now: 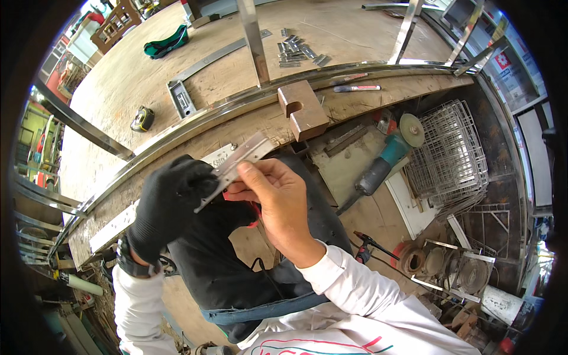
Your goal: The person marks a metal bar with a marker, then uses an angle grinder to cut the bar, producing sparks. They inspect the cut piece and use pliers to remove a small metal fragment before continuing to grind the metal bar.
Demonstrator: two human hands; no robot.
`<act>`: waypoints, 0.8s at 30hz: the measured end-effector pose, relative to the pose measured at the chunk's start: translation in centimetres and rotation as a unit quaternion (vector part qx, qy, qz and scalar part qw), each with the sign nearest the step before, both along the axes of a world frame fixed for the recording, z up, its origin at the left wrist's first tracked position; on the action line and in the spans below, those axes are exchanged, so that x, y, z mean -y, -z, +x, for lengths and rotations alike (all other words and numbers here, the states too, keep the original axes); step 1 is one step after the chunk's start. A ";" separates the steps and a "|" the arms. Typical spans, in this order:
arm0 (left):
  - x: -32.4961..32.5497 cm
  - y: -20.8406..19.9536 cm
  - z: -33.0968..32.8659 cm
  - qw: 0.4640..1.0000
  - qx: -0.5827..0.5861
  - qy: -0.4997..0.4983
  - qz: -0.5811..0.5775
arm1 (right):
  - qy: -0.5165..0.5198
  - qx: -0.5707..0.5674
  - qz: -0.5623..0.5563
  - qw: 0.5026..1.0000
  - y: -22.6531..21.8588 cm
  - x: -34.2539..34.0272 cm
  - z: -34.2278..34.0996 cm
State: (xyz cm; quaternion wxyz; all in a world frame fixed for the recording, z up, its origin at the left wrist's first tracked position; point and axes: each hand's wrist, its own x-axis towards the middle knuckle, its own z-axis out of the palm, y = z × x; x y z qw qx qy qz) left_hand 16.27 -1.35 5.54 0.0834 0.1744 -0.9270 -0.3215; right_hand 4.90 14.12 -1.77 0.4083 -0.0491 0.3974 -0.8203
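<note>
My left hand (pixel 168 198), in a black glove, is closed on the lower end of a shiny metal hinge (pixel 251 149). Holes show along this long, narrow piece. My bare right hand (pixel 284 204) pinches its middle between thumb and fingers, so part of it is hidden. The hinge is tilted, its upper end pointing to the far right, above my lap. Just beyond it, at the bench edge, stands a rusty brown steel block (pixel 303 109) with a slot. Something red, mostly hidden, shows beneath my right hand.
A polished metal frame (pixel 254 47) stands across the wooden bench (pixel 219 26). On the bench lie several small metal pieces (pixel 293 50), a try square (pixel 182 99), a tape measure (pixel 142 119) and a marker (pixel 357 88). An angle grinder (pixel 381 163) and wire racks (pixel 447 154) sit at right.
</note>
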 end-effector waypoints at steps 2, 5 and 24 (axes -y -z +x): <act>2.7 0.2 -0.2 0.999 -0.005 0.046 0.002 | -0.051 -0.011 -0.003 0.999 0.1 -0.2 -1.2; 7.7 1.0 -0.3 0.997 0.040 0.024 0.054 | -0.054 -0.142 0.051 0.987 -0.8 -2.4 -5.0; 12.1 9.8 0.3 0.987 0.027 -0.085 -0.133 | -0.034 -0.734 0.323 0.597 6.3 -4.7 -25.1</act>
